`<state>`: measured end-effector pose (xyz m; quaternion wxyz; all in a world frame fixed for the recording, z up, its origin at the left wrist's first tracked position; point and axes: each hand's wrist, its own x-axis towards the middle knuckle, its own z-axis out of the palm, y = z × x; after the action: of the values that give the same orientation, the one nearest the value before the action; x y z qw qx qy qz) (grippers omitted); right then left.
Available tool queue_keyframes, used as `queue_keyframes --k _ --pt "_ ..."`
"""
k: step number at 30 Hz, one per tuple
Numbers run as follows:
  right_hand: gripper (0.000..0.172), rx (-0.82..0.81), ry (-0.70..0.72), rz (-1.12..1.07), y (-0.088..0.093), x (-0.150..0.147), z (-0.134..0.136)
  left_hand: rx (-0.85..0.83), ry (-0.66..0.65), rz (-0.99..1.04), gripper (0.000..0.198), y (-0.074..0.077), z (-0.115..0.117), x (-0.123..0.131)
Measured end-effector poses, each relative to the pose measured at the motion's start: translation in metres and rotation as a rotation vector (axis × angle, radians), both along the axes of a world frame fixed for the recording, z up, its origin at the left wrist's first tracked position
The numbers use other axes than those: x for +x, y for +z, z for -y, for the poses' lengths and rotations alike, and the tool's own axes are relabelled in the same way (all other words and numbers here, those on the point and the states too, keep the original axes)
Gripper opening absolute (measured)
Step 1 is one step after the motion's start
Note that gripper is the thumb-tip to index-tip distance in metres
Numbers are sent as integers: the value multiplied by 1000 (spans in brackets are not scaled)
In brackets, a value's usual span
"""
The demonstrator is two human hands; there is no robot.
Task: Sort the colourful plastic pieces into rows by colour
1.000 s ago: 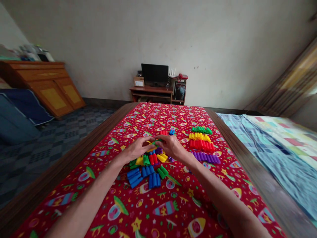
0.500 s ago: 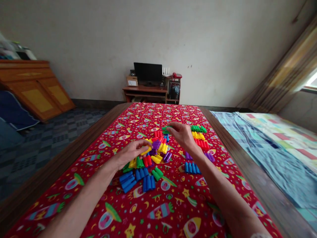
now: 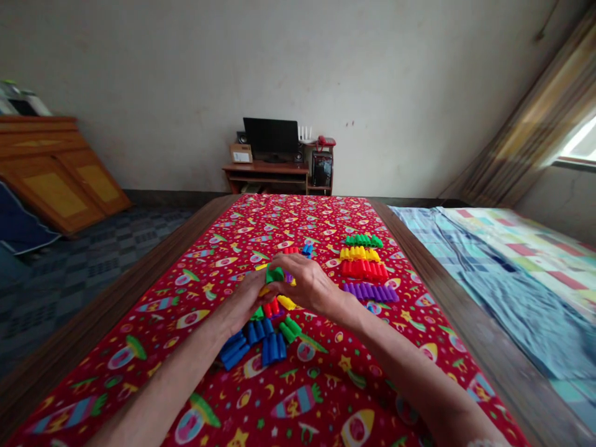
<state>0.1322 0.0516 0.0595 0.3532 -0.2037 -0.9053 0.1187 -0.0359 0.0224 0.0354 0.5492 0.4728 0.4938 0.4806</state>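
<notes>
green block [image 3: 274,273] is now pinched between the left hand [image 3: 244,301] and right hand [image 3: 307,285], both back over the block pile [image 3: 267,326] from the sorted rows [image 3: 364,264].

Both hands meeting over a heap of coloured blocks [image 3: 270,329] on a red rocket-print tablecloth [image 3: 326,397]. Left hand [image 3: 244,298] and right hand [image 3: 307,282] pinching a green piece [image 3: 274,273] between them. To the right, sorted rows: green row [image 3: 363,241], yellow row [image 3: 358,253], red row [image 3: 364,269], purple row [image 3: 371,291].
</notes>
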Motion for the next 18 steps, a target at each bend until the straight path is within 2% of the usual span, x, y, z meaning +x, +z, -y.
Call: queue_keyframes --k 4,7,10,13,16,18 --pt "17 -42 23 -20 5 4 0 12 -18 -95 38 1 4 2" --pt "29 -54 -74 -90 11 25 -21 30 -6 -257 42 4 6 4" --pt "41 -86 -307 -100 14 69 -66 48 -1 -372 45 3 3 2" --pt "42 -73 -530 -12 11 124 -115 72 -16 -377 48 -5 -3 -3" --pt "41 -75 -716 230 4 172 -149 71 -13 -357 50 -13 -10 -8" --pt "44 -65 -747 412 -1 192 -161 52 -7 -361 50 -16 -12 -9"
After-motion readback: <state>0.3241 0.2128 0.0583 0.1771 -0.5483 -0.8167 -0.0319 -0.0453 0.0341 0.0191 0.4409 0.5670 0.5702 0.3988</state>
